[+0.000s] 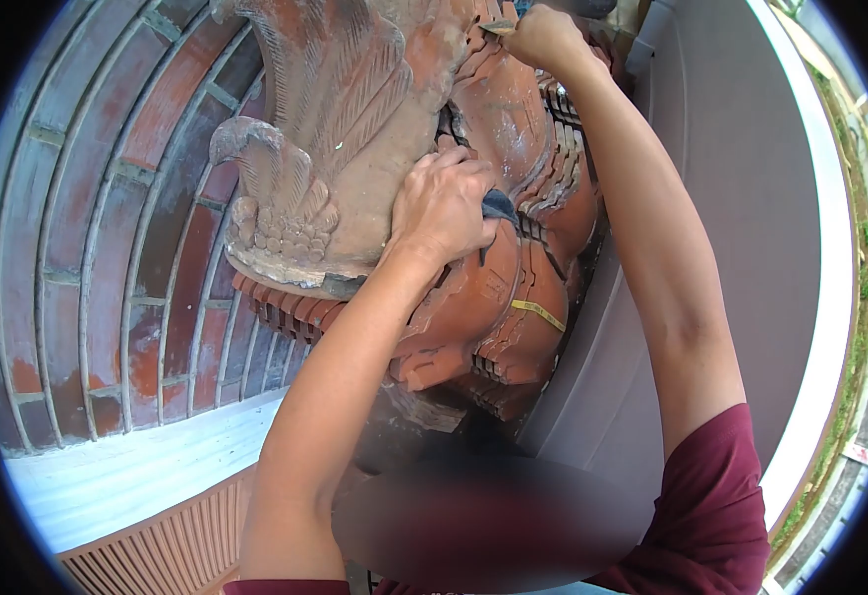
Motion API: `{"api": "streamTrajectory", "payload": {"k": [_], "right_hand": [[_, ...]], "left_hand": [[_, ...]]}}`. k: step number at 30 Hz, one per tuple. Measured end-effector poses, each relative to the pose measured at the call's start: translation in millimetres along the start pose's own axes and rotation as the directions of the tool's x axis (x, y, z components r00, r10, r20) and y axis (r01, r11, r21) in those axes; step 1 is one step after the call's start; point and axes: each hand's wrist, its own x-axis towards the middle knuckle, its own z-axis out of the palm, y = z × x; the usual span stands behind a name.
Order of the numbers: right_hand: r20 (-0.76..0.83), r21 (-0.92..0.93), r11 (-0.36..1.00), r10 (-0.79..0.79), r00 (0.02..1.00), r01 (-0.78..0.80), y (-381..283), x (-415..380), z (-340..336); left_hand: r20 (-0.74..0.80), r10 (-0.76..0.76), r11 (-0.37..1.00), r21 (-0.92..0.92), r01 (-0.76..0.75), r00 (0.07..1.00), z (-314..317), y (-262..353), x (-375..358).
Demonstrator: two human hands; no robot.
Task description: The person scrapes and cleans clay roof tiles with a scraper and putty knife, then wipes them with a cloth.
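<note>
My left hand (444,203) rests on the terracotta pieces at the centre, its fingers curled round a dark cloth-like thing (498,206) that shows beside the thumb. Farther up, my right hand (543,38) is closed on a thin, pale tool (498,28), whose tip points left at the edge of the stacked tiles. A large carved ornament (345,109) with feather-like grooves stands left of both hands. Rounded orange tiles (508,119) lie in layers between the hands. A yellow strip (539,313) lies across the lower tiles.
A brick wall (146,213) fills the left side, with a white ledge (146,481) below it. A smooth grey surface (751,198) runs down the right, beside my right arm. Brown slats (166,545) show at the lower left.
</note>
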Motion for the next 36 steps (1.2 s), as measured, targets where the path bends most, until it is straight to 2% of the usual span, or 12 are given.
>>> {"api": "streamTrajectory", "payload": {"k": [4,7,10,14,17,20,23,26,29,32,35,36], "right_hand": [[0.02,-0.083,0.997,0.009,1.0,-0.007,-11,5,-8],[0.032,-0.025,0.997,0.069,0.997,-0.068,-14,-6,-15],[-0.01,-0.188,0.982,-0.009,1.0,0.006,7,22,16],[0.06,-0.096,0.995,0.033,0.998,-0.027,-2,7,-1],[0.062,-0.07,0.997,0.033,0.998,-0.028,0,5,-1],[0.035,-0.159,0.986,-0.05,0.998,0.055,-2,1,-2],[0.109,-0.123,0.991,0.061,0.992,-0.048,-2,0,-3],[0.036,-0.154,0.987,0.048,0.998,-0.042,-6,-3,2],[0.048,-0.116,0.993,0.037,0.998,-0.031,-9,-7,-5],[-0.097,-0.107,0.994,-0.039,0.995,0.029,1,-10,7],[-0.024,-0.101,0.995,0.001,1.0,-0.003,15,-9,-5],[-0.092,-0.061,0.998,0.001,0.996,-0.007,19,-12,-10]], "left_hand": [[0.011,0.019,1.0,0.005,-0.019,1.0,-1,-1,2],[0.068,-0.023,1.0,-0.013,0.024,0.997,-3,3,0],[0.064,-0.01,1.0,-0.001,0.01,0.998,-1,1,1],[0.004,0.02,1.0,0.009,-0.02,1.0,4,-3,-1],[0.045,0.008,1.0,-0.014,-0.008,0.999,2,-2,1],[-0.034,0.034,0.999,-0.002,-0.034,0.999,2,-2,-1],[0.046,-0.002,1.0,-0.024,0.004,0.999,0,-1,1],[0.04,0.013,1.0,-0.014,-0.012,0.999,1,-2,1],[0.022,0.017,1.0,0.003,-0.017,1.0,2,-2,0],[0.053,0.007,1.0,-0.011,-0.006,0.999,2,-3,1],[0.078,-0.001,1.0,-0.024,0.003,0.997,-1,-1,1],[0.065,0.005,1.0,-0.016,-0.004,0.998,-1,-2,2]]}}
